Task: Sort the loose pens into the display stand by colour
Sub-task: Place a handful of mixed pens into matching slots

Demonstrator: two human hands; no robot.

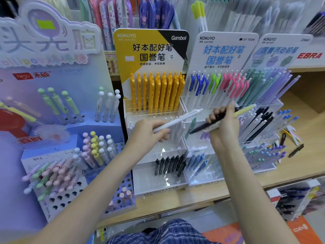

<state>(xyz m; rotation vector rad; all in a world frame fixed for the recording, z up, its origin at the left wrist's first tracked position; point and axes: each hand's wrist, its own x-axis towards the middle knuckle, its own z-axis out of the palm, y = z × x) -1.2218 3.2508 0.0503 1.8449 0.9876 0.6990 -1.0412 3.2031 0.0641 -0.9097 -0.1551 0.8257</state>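
Stationery shelf, stands crowded. Left hand pinching white pen, angled toward white row of yellow display stand, likely for slotting. Right hand clutching bundle of pens, kept as supply. Loose pens far right.

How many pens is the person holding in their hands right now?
At least 3: one long white plastic pen in the left hand; a slim black pen and a pale yellow-green pen bunched in the right hand. More may be hidden behind the fingers.
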